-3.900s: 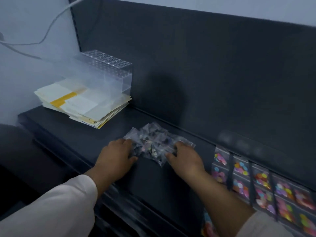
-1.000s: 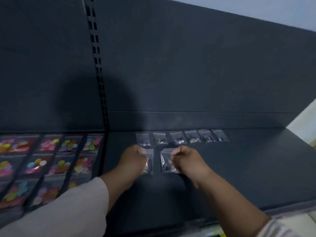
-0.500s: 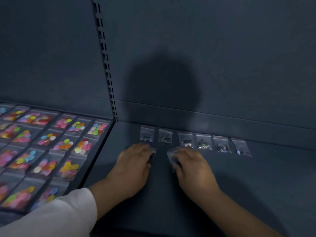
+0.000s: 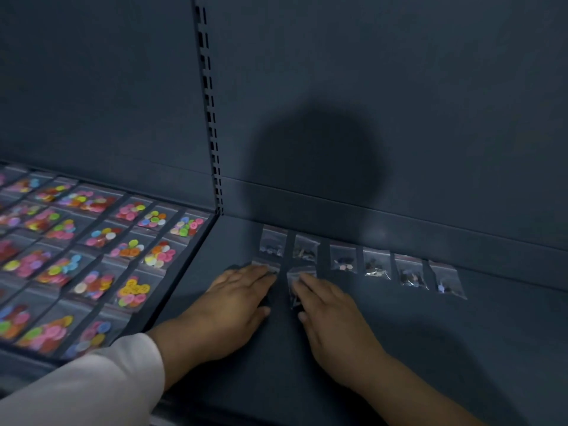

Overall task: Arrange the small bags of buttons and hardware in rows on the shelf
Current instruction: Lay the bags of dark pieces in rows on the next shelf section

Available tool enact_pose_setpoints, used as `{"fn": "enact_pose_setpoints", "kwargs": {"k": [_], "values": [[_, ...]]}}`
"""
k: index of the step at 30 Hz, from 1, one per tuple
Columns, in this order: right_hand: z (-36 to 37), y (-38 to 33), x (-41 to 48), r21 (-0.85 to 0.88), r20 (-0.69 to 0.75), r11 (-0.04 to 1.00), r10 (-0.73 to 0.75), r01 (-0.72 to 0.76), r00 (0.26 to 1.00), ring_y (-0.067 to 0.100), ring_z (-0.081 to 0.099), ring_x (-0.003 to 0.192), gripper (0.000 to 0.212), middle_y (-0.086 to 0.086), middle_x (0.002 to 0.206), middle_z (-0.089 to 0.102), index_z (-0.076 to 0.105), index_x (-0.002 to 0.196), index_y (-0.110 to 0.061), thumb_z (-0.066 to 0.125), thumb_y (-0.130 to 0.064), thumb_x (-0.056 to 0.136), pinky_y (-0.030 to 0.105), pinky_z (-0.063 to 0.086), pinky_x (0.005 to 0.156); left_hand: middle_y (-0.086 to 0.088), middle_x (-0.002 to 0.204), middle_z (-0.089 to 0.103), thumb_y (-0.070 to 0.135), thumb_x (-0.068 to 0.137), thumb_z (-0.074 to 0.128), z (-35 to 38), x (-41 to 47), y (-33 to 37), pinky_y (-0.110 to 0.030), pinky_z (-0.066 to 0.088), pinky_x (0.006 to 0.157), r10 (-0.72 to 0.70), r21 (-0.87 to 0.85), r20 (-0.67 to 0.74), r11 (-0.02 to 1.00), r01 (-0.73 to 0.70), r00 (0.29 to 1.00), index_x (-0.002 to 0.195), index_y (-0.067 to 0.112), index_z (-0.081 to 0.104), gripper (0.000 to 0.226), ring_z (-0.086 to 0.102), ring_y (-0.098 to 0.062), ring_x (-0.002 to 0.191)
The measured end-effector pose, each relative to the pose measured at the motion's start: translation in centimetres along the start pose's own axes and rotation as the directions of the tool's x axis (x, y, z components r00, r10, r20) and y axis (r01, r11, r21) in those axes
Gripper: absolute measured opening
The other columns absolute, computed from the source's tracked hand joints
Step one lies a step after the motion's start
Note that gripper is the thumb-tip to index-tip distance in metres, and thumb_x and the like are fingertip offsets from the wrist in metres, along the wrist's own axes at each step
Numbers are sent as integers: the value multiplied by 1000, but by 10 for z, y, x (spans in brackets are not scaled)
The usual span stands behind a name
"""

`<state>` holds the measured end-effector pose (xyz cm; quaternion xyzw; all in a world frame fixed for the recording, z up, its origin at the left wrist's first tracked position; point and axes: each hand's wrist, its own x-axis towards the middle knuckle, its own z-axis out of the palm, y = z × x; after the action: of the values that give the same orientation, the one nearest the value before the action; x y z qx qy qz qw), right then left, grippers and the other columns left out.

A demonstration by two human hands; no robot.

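Observation:
Several small clear bags of dark hardware (image 4: 344,257) lie in a row along the back of the dark shelf (image 4: 430,333). In front of that row, my left hand (image 4: 233,305) lies flat with straight fingers on one small bag (image 4: 266,266), whose top edge shows past the fingertips. Beside it my right hand (image 4: 332,318) presses flat on a second small bag (image 4: 296,284), which is partly covered. The two bags lie side by side under the first two bags of the back row.
On the neighbouring shelf section to the left, several bags of coloured buttons (image 4: 129,250) lie in rows. A slotted upright (image 4: 210,118) divides the two sections. The dark back panel (image 4: 399,103) rises behind the row.
Both hands held a bag each above the shelf a second ago; now they lie flat, pressing the bags down on the shelf. The view has tilted slightly.

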<state>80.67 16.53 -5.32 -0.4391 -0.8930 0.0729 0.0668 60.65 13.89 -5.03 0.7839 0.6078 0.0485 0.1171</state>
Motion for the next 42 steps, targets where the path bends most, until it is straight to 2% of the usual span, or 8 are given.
{"fn": "enact_pose_setpoints", "kwargs": {"k": [4,6,9,12,17,33,38,42], "values": [[2,11,-4,-160,73,985,-47,58,996,18,43,131,53,0,137,52,52,130,-18,35,-42,86,36,33,108,9,159,-1,62,76,2,5,0,-1,-22,-12,111,15,-5,70,1000,-15,997,151,26,5,83,-4,-6,144],[0,10,-2,-135,136,989,-45,63,990,13,21,141,63,-2,149,37,38,141,-18,25,-51,88,30,9,118,9,159,-3,61,84,11,6,1,-1,-23,-11,113,12,-1,86,1000,-12,996,151,26,2,76,-5,-5,144],[-2,9,2,-21,155,996,-80,84,985,10,-10,144,78,-6,158,8,9,150,-21,9,-60,82,22,-17,109,9,159,-5,48,97,30,3,3,0,-26,-8,116,9,-16,103,1000,-8,995,151,26,2,65,-7,-5,144],[0,10,5,-20,142,996,-78,82,987,10,-8,144,80,-6,157,6,8,150,-21,11,-62,81,22,-15,109,9,159,-7,47,98,31,2,6,-1,-27,-7,117,16,-26,111,1000,-13,994,151,26,1,65,-9,-5,144],[2,13,5,-43,212,994,-85,96,974,5,-20,141,88,-9,155,-21,-9,149,-24,8,-76,80,28,-12,116,10,158,-11,48,97,31,4,7,-3,-29,-9,118,25,-34,131,999,-21,991,151,26,-2,66,-16,-2,142],[-5,16,10,-1,192,996,-87,88,978,4,-24,139,91,-10,156,-17,-8,148,-27,4,-75,73,28,-16,113,10,158,-8,46,96,38,3,10,-5,-24,-8,115,47,-71,40,997,-44,998,151,28,5,66,-16,-1,141],[-13,12,21,16,127,993,-122,121,984,7,-12,143,93,-8,158,-2,3,150,-27,-6,-77,71,31,-12,114,7,159,0,47,94,37,-7,5,-14,-22,-3,114,-4,-68,-86,998,-2,996,150,28,12,64,-5,-5,144],[-22,-10,43,42,43,984,-175,174,984,12,15,142,90,-6,154,22,24,146,-26,-1,-78,76,30,1,115,0,156,23,60,82,15,-28,-17,-29,-20,3,112,-67,-11,-191,998,66,979,147,23,26,76,19,-13,143]]}}
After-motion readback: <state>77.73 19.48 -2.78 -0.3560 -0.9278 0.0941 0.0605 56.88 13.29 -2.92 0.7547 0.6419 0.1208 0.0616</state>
